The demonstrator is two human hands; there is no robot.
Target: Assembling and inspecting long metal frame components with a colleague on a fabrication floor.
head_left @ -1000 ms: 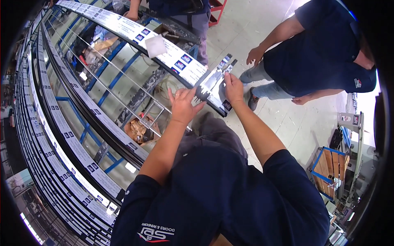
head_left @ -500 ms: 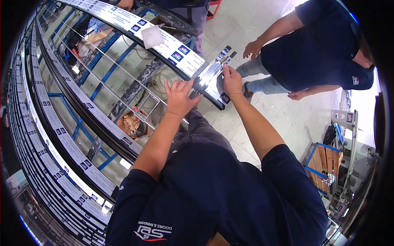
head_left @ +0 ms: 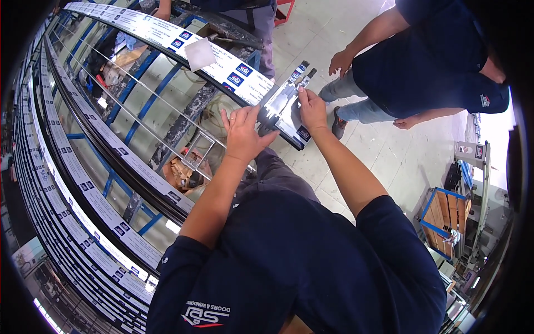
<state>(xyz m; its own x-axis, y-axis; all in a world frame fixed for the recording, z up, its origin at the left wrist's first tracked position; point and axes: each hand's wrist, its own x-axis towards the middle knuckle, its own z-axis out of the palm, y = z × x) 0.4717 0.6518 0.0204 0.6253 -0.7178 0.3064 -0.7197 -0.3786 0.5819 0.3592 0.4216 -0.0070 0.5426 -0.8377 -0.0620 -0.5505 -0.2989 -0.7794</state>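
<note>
Bracing, apparently, a shiny silver metal piece over the near end of a long black profile with white printed film: left hand at its left side, thumb and forefinger apart; right hand opposite, likely for balance. Whether either clamps it, cannot tell.

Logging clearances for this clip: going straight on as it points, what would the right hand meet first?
Most likely the shiny metal fitting near the end of the film-covered profile; the right hand seems to touch it, though depth is hard to judge.
</note>
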